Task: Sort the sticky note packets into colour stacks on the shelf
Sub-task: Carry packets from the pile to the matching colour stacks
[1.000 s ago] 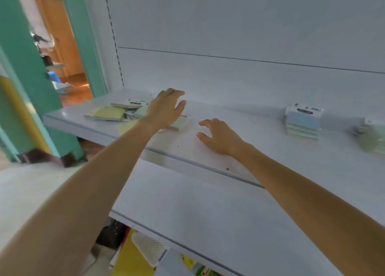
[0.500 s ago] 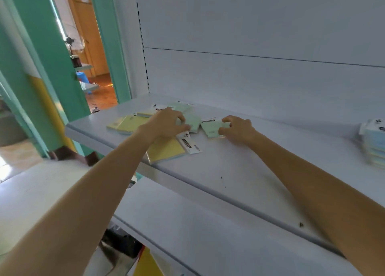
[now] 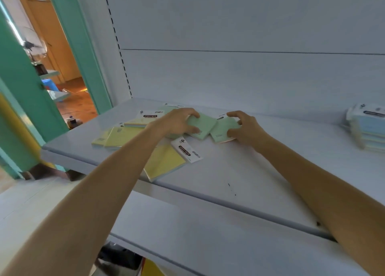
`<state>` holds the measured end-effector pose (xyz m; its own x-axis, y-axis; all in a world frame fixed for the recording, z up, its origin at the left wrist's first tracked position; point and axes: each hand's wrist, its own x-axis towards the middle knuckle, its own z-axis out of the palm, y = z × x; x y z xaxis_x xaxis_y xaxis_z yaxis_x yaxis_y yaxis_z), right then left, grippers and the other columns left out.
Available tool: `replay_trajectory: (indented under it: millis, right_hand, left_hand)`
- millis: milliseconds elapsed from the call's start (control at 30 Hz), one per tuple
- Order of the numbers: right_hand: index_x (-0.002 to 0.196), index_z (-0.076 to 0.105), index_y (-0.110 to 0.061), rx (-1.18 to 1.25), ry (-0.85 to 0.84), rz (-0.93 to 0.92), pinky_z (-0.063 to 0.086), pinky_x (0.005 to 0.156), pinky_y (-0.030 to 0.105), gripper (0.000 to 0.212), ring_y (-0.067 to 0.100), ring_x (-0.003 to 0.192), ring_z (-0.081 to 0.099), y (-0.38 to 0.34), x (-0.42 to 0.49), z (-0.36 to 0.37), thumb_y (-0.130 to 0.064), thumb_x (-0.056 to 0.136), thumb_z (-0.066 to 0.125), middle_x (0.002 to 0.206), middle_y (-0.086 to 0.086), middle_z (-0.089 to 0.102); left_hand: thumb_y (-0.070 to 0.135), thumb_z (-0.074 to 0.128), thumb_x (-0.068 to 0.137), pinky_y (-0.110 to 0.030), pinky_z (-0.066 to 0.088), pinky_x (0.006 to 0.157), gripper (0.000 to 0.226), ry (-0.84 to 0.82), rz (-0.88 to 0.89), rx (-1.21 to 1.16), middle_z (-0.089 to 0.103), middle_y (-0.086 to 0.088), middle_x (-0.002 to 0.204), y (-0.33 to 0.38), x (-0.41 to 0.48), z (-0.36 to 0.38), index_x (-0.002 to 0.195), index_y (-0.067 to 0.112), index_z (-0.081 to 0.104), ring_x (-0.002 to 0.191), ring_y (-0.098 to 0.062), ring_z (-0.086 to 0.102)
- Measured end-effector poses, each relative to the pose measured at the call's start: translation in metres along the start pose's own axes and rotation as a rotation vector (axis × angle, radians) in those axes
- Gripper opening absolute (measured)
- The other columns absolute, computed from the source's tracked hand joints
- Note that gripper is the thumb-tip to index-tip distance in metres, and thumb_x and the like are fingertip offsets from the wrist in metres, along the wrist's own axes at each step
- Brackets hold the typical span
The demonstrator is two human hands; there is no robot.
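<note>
Loose sticky note packets lie at the left end of the white shelf. My left hand grips a green packet by its near and far edges. Right beside it, my right hand holds a second green packet that touches the first. A yellow packet with a white label lies at the shelf's front edge under my left forearm. More yellow packets lie further left. A stack of blue packets stands at the far right.
The shelf's white back panel rises right behind the packets. A lower shelf juts out below. To the left, a teal door frame opens onto a room with a wooden floor.
My left hand has left the yellow packet and closed on a green one. My right hand has taken fuller hold of the other green packet. The view has shifted left.
</note>
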<state>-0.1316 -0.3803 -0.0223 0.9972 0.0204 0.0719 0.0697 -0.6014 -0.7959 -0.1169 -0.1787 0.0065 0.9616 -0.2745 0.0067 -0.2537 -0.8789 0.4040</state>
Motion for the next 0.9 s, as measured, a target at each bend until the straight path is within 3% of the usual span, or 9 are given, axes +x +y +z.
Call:
replay_trajectory:
  millis: [133,367,467,533,600,700,800,900]
  right_hand:
    - [0.13,0.046,-0.02,0.073,-0.057,0.029,0.039,0.057,0.02,0.056,0.022,0.09,0.048,0.003,-0.007,-0.012,0.001,0.08,0.059,0.115,0.01,0.044]
    - [0.129,0.048,-0.017,0.084,-0.057,0.037,0.041,0.068,0.025,0.055,0.021,0.091,0.048,0.011,-0.005,-0.026,0.006,0.079,0.056,0.103,0.003,0.049]
    - [0.129,0.048,-0.018,0.056,-0.029,0.015,0.043,0.065,0.024,0.057,0.022,0.094,0.049,0.015,-0.001,-0.027,0.004,0.077,0.058,0.124,0.014,0.045]
    - [0.129,0.047,-0.02,0.033,-0.009,0.005,0.043,0.064,0.025,0.057,0.024,0.095,0.049,0.017,0.002,-0.027,0.0,0.076,0.06,0.131,0.017,0.041]
    - [0.128,0.047,-0.02,0.024,0.01,-0.011,0.042,0.072,0.026,0.057,0.024,0.096,0.048,0.019,0.004,-0.027,-0.001,0.076,0.061,0.132,0.018,0.039]
    - [0.128,0.047,-0.018,0.004,0.032,-0.017,0.04,0.071,0.025,0.056,0.023,0.097,0.046,0.019,0.002,-0.027,-0.004,0.077,0.062,0.133,0.017,0.038]
    - [0.129,0.046,-0.018,0.002,0.043,0.01,0.038,0.056,0.021,0.055,0.022,0.095,0.046,0.021,0.001,-0.026,-0.007,0.077,0.064,0.133,0.017,0.038]
    - [0.13,0.047,-0.017,-0.009,0.063,0.005,0.04,0.065,0.023,0.053,0.021,0.095,0.046,0.02,0.002,-0.029,-0.007,0.079,0.06,0.133,0.017,0.04]
  left_hand:
    - [0.025,0.061,0.086,-0.027,0.024,0.11,0.053,-0.163,0.07,-0.016,0.023,0.004,0.155,0.002,0.009,-0.003,0.135,0.027,0.04,0.141,-0.016,0.027]
    - [0.001,0.055,0.086,-0.017,0.018,0.104,0.06,-0.292,0.05,-0.16,0.017,0.012,0.156,0.003,0.013,-0.013,0.138,0.026,0.039,0.143,-0.007,0.018]
    - [0.022,0.065,0.083,-0.028,0.023,0.109,0.068,-0.18,-0.036,0.001,0.021,0.006,0.155,0.004,0.016,-0.013,0.141,0.026,0.03,0.142,-0.015,0.024]
    - [0.042,0.066,0.079,-0.033,0.025,0.111,0.079,-0.103,-0.157,0.125,0.025,0.0,0.154,0.0,0.017,-0.012,0.144,0.023,0.025,0.14,-0.019,0.028]
    - [0.047,0.065,0.078,-0.033,0.029,0.109,0.079,-0.063,-0.194,0.12,0.033,-0.004,0.151,-0.002,0.018,-0.008,0.142,0.02,0.028,0.137,-0.022,0.034]
    - [0.037,0.065,0.081,-0.03,0.034,0.102,0.064,-0.032,-0.138,-0.021,0.046,-0.008,0.14,-0.002,0.02,-0.001,0.136,0.021,0.039,0.128,-0.023,0.045]
    - [0.021,0.065,0.083,-0.028,0.036,0.097,0.048,-0.027,-0.09,-0.141,0.053,-0.011,0.131,0.002,0.022,0.008,0.129,0.02,0.049,0.122,-0.022,0.051]
    - [0.006,0.069,0.076,-0.029,0.04,0.093,0.045,0.11,-0.064,-0.312,0.053,-0.009,0.128,0.006,0.026,0.015,0.119,0.016,0.058,0.109,-0.023,0.056]
